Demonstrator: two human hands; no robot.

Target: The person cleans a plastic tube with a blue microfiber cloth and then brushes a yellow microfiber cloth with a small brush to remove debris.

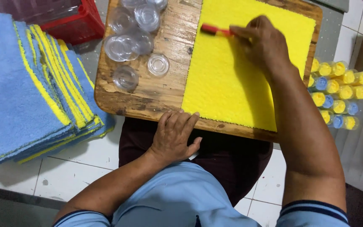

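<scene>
Right hand point(262, 42) grips red tool point(214, 29), tip hidden; left hand point(174, 135) open on board edge point(148, 110).

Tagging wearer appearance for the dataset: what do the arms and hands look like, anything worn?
Both hands bare: left hand, right hand. No gloves, rings or watch visible. Forearms uncovered. Short light-blue shirt sleeves with dark navy striped cuffs at the upper arms.
</scene>
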